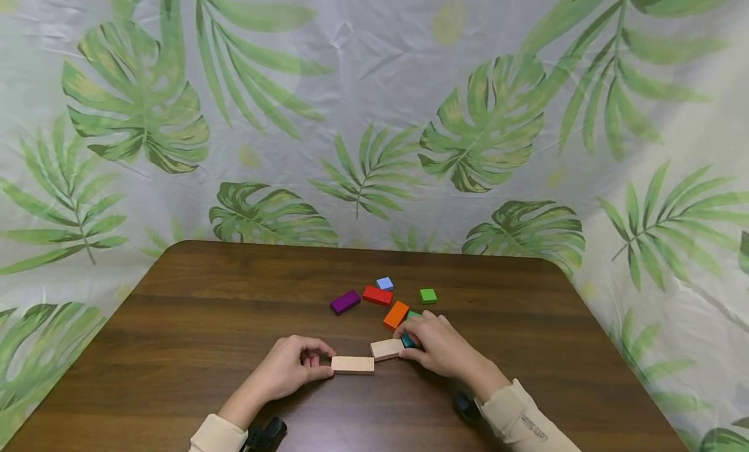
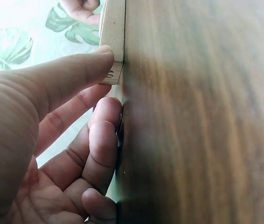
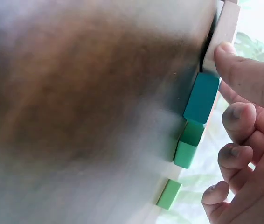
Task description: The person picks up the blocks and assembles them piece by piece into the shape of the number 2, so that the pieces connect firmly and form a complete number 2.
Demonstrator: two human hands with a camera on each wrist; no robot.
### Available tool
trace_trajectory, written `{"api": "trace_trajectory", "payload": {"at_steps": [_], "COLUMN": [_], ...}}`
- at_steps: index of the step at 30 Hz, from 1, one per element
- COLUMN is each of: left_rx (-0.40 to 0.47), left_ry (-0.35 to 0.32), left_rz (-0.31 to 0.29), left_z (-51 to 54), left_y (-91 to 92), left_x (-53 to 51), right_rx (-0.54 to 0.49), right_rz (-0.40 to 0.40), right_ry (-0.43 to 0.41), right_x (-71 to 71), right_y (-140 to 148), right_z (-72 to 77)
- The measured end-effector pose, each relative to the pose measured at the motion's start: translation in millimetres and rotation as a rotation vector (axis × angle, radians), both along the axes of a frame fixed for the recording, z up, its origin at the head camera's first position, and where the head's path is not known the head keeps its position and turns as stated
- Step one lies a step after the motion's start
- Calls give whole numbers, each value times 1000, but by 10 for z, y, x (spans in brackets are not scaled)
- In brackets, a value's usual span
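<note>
Two pinches at once, low over the brown table (image 1: pixel 193 322)! My left hand (image 1: pixel 290 367) has thumb and forefinger clamped on the outer end of the left plain block (image 1: pixel 353 365), a dark mark showing on that end in the wrist view, my other fingers curling loosely beneath. Over on the other side, my right hand (image 1: pixel 440 343) nips the outer end of the right plain block (image 1: pixel 384 350), which sits slightly farther from me and at a slant. Their inner ends come corner to corner; touching or a hair apart, I can't tell! Right beside those right fingers: the teal block (image 3: pixel 202 98), then the green block (image 3: pixel 186 149). Just beyond lies the orange block (image 1: pixel 396 315), then the red block (image 1: pixel 378 295) with the blue block (image 1: pixel 385 283) behind it, the purple block (image 1: pixel 345 302) to the left, the lime block (image 1: pixel 428 296) off right!
</note>
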State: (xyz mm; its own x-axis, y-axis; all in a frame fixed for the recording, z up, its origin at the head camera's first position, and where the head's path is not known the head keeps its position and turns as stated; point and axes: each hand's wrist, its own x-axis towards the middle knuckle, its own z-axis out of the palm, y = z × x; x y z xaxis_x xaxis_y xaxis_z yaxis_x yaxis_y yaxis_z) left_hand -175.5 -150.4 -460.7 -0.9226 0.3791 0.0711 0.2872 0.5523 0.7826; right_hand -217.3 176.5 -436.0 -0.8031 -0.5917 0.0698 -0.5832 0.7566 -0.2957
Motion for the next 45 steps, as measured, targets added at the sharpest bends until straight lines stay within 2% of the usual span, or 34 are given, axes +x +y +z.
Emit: {"api": "trace_trajectory", "payload": {"at_steps": [9,21,45], "left_rx": [7,7,1], "left_ry": [-9,-6,-9], "left_rz": [-2,-2,-8], "left_z": [-9,-6,2], "left_y": [1,5,33], "left_x": [7,-1,38], "right_rx": [-19,2,-51], "right_rz": [-22,-35,-22], "right_ry": [51,69,42], "right_x": [124,277,405], "right_y": [80,74,80], "right_z": [-48,-49,-70]}}
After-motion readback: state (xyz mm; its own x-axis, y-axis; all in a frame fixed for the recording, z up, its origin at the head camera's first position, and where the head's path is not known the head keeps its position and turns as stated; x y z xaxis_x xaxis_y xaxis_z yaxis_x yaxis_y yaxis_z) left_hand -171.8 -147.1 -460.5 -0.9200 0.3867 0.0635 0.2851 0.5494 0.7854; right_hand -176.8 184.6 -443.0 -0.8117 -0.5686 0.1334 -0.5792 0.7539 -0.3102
